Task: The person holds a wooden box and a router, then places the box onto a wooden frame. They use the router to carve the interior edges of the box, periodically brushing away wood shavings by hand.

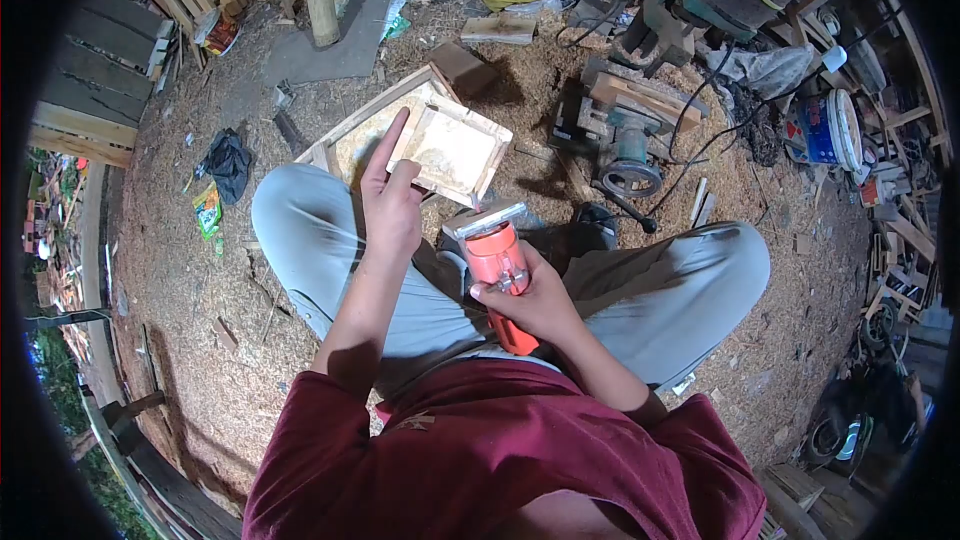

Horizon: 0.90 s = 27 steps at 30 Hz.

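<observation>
My right hand (535, 300) is wrapped round an orange-red tool (497, 262), whose metal head points away from me. The tool's front end lies close to the near corner of a small square wooden frame (455, 150) with a pale panel. My left hand (392, 195) is at the left side of this frame, index finger stretched along it and the other fingers bent against its edge. Beneath and behind the small frame is a larger wooden frame (355, 125), partly hidden by it and by my left hand.
A bench machine (630, 155) with a round metal part stands ahead on the right, cables running beside it. Wood blocks (498, 30) lie on the sawdust-covered ground. A black plastic bag (228, 165) is at left, and a white-and-blue bucket (835, 128) at right.
</observation>
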Motion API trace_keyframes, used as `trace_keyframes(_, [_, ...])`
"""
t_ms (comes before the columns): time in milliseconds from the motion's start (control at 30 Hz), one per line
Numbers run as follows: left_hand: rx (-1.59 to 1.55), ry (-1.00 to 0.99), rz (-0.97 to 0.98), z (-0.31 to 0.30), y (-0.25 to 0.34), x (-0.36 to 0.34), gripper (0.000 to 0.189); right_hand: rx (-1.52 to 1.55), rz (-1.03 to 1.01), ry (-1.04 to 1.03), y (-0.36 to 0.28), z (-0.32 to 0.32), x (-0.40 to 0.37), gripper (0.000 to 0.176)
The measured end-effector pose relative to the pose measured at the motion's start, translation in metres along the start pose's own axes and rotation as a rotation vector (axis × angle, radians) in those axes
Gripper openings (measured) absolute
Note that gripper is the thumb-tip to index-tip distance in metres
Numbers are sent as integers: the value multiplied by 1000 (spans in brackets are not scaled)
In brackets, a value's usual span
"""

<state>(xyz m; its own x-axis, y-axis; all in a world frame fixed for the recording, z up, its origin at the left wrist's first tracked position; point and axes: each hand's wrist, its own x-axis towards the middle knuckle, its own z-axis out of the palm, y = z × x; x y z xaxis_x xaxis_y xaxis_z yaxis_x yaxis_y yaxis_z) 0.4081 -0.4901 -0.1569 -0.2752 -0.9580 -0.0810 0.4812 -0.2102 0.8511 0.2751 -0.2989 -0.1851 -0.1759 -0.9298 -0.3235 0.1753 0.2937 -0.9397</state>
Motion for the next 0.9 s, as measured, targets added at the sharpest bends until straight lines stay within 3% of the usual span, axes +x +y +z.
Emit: trace_keyframes(900, [-17, -12, -10, -1, 0, 0, 68, 12, -8, -8, 3, 0, 0, 66])
